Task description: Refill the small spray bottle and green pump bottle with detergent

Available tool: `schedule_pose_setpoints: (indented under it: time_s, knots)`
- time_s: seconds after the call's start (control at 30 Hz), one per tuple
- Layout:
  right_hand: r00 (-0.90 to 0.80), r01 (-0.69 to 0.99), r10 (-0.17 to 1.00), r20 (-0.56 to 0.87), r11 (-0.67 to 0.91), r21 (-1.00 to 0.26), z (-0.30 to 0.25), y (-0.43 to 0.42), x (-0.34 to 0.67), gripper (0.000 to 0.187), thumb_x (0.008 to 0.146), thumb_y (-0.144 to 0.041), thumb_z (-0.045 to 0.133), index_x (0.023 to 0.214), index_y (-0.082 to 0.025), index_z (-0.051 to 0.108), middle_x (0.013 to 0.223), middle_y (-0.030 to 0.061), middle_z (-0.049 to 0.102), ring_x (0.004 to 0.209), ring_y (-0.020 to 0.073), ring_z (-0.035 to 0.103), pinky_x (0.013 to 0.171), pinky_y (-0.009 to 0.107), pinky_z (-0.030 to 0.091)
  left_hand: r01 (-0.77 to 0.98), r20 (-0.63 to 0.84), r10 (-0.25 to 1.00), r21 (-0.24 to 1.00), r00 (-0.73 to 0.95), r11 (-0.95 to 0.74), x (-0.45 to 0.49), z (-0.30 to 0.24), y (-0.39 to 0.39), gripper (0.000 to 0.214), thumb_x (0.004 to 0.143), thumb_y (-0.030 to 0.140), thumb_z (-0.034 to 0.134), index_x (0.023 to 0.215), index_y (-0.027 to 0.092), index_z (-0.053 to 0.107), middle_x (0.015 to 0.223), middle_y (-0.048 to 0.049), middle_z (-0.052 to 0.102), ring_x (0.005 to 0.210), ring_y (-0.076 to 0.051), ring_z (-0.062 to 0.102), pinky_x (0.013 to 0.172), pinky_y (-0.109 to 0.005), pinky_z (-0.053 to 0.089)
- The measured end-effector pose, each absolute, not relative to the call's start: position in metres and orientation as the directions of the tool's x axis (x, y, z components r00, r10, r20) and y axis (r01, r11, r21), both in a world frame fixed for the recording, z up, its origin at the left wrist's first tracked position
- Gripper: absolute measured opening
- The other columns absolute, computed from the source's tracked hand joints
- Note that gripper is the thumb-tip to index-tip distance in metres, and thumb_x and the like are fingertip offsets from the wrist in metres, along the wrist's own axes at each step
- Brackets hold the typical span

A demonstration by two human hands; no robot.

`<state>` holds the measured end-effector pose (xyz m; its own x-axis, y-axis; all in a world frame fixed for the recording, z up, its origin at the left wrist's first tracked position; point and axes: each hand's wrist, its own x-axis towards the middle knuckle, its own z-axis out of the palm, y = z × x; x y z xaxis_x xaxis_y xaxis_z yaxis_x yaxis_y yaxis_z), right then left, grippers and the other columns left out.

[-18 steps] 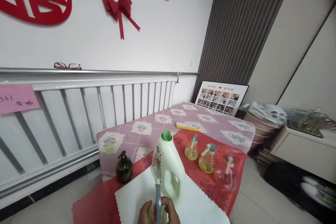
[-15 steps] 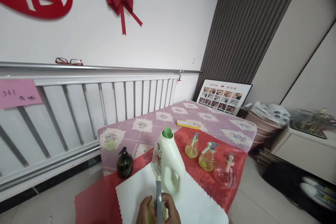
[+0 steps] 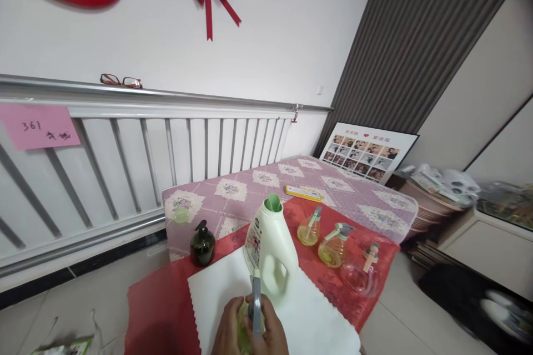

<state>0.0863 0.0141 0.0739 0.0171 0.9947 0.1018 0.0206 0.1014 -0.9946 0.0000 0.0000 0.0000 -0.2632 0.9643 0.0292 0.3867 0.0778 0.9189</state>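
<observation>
At the bottom edge both of my hands close around a small yellow-green spray bottle (image 3: 246,326) with a grey trigger head (image 3: 256,299). My left hand (image 3: 227,330) wraps its left side, and my right hand (image 3: 275,330) grips the right side by the head. They hover over a white cloth (image 3: 308,316) on a red cover (image 3: 162,310). A big white detergent jug (image 3: 268,249) with an open green spout stands just beyond my hands.
A dark pump bottle (image 3: 202,244) stands left of the jug. Two yellow spray bottles (image 3: 308,228) (image 3: 332,247) and a clear pink one (image 3: 363,274) stand to the right. A yellow flat box (image 3: 303,193) lies on the pink patterned cover. A radiator (image 3: 137,161) lines the wall.
The view has tilted down and to the left, so everything sits higher and further right in the picture. My hands still hold the small spray bottle and show more fully.
</observation>
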Motion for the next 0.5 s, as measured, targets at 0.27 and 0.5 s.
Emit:
schedule_pose_setpoints:
  time_s: [0.27, 0.5]
  knots:
    - [-0.102, 0.046, 0.985, 0.140, 0.145, -0.988, 0.0663, 0.0210, 0.0976, 0.042, 0.087, -0.062, 0.064, 0.106, -0.026, 0.069, 0.090, 0.0030, 0.073, 0.081, 0.0214, 0.068, 0.076, 0.029, 0.056, 0.346, 0.104, 0.964, 0.938, -0.246, -0.013, -0.0014, 0.0077, 0.0027, 0.057, 0.086, 0.048, 0.055, 0.135, 0.021, 0.055, 0.135, -0.0169, 0.068, 0.130, -0.031, 0.064, 0.106, -0.040, 0.056]
    - [-0.023, -0.017, 0.993, 0.116, 0.116, -0.993, 0.0647, 0.0188, 0.0929, 0.044, 0.079, -0.060, 0.071, 0.105, -0.025, 0.071, 0.088, 0.0031, 0.075, 0.082, 0.0219, 0.070, 0.077, 0.030, 0.057, 0.337, 0.086, 0.974, 0.942, -0.210, -0.011, -0.0057, 0.0068, 0.0028, 0.059, 0.084, 0.048, 0.057, 0.137, 0.022, 0.053, 0.140, -0.0177, 0.064, 0.130, -0.032, 0.064, 0.109, -0.043, 0.055]
